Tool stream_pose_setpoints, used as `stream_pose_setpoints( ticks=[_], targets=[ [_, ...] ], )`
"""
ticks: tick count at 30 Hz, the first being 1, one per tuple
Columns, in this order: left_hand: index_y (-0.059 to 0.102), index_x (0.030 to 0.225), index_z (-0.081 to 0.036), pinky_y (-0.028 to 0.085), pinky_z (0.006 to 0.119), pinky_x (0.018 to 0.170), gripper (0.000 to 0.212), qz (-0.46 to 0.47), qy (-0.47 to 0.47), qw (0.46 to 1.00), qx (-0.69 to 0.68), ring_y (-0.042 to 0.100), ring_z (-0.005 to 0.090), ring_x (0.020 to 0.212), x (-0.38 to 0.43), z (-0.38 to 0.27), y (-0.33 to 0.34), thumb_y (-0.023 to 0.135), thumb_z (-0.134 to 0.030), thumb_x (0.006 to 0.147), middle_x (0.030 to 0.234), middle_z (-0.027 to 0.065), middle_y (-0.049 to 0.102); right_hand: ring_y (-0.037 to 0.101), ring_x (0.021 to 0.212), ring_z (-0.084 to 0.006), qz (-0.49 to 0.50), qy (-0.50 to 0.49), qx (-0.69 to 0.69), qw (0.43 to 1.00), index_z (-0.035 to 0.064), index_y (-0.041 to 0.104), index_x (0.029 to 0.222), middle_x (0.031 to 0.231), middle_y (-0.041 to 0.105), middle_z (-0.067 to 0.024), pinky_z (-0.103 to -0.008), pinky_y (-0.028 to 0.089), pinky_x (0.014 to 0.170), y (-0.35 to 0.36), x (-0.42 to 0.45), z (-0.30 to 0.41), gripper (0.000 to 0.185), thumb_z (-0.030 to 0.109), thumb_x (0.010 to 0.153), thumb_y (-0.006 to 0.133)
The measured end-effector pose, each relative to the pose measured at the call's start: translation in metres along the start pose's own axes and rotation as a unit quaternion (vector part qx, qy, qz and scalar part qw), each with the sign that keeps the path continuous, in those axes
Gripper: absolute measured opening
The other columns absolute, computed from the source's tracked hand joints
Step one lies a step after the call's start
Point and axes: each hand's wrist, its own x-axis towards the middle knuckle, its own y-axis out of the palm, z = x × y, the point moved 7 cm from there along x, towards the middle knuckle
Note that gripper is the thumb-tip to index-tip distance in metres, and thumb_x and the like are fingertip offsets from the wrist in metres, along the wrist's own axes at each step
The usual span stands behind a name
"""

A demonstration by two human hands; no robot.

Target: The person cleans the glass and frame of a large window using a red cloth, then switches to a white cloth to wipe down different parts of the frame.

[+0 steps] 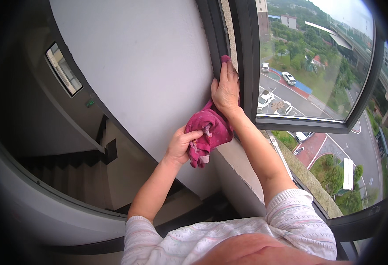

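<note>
My left hand (178, 145) grips the bunched part of a magenta cloth (218, 127), its thumb lying over the folds. Further up, my right hand (226, 94) lies with extended fingers along the dark window frame (214, 36), pressing another part of the same cloth against it. A tip of the cloth shows past the right fingertips; the rest beneath that palm is hidden. To the right of this hand, the glazed window sash (301, 124) stands swung outward.
Below the right forearm runs the window sill (242, 157), with a metal stay (280, 155) beside it. A white wall (141, 66) rises at the left, and beyond its edge a stairwell with steps (81, 179) drops away. Outside, parked cars (288, 79) lie far below.
</note>
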Motion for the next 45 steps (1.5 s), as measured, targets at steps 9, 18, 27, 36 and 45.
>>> stream_pose_setpoints(
  ticks=[9,18,27,36,45],
  targets=[
    [0.054,0.104,0.002,0.049,0.033,0.08,0.024,-0.065,-0.125,0.99,-0.009,0.061,0.0194,0.086,-0.043,0.096,-0.012,0.056,-0.003,0.08,0.097,0.0112,0.061,0.053,0.101,-0.0324,0.31,0.175,-0.13,0.925,-0.008,0.052,0.103,0.111,0.052,-0.022,-0.0406,0.046,0.083,0.026,-0.119,-0.059,0.037,0.009,0.07,0.053],
    [0.055,0.103,0.002,0.048,0.029,0.076,0.023,-0.062,-0.133,0.989,-0.033,0.059,0.0156,0.084,-0.063,0.095,-0.01,0.057,-0.004,0.08,0.095,0.008,0.061,0.054,0.101,-0.0319,0.425,0.128,-0.195,0.874,-0.0072,0.055,0.102,0.107,0.056,-0.0221,-0.0387,0.046,0.082,0.032,-0.132,-0.057,0.031,0.012,0.078,0.05],
    [0.056,0.106,0.003,0.047,0.028,0.081,0.034,0.06,-0.057,0.996,0.026,0.06,0.015,0.085,-0.061,0.035,0.011,0.06,0.004,0.073,0.095,0.0087,0.063,0.055,0.092,-0.0324,0.27,0.157,0.041,0.949,0.0039,0.061,0.086,0.093,0.058,-0.0152,-0.0381,0.046,0.078,-0.05,-0.126,-0.014,0.017,0.006,0.073,0.05],
    [0.052,0.109,0.009,0.048,0.042,0.082,0.048,-0.071,0.207,0.976,0.018,0.06,0.0307,0.09,-0.123,-0.028,-0.068,0.059,0.004,0.061,0.101,0.0204,0.06,0.055,0.078,-0.0118,0.344,0.498,0.378,0.701,0.0033,0.054,0.078,0.084,0.057,-0.0048,-0.0262,0.048,0.063,-0.049,-0.169,-0.015,0.009,0.012,0.079,0.058],
    [0.055,0.104,0.006,0.05,0.036,0.078,0.032,-0.046,0.092,0.991,-0.085,0.061,0.0258,0.086,-0.064,0.005,-0.036,0.052,0.004,0.071,0.096,0.0153,0.061,0.059,0.064,-0.0127,0.02,0.524,0.519,0.675,-0.0015,0.052,0.087,0.076,0.06,-0.007,-0.024,0.052,0.057,-0.021,-0.138,-0.053,0.015,0.011,0.084,0.06]
  ],
)
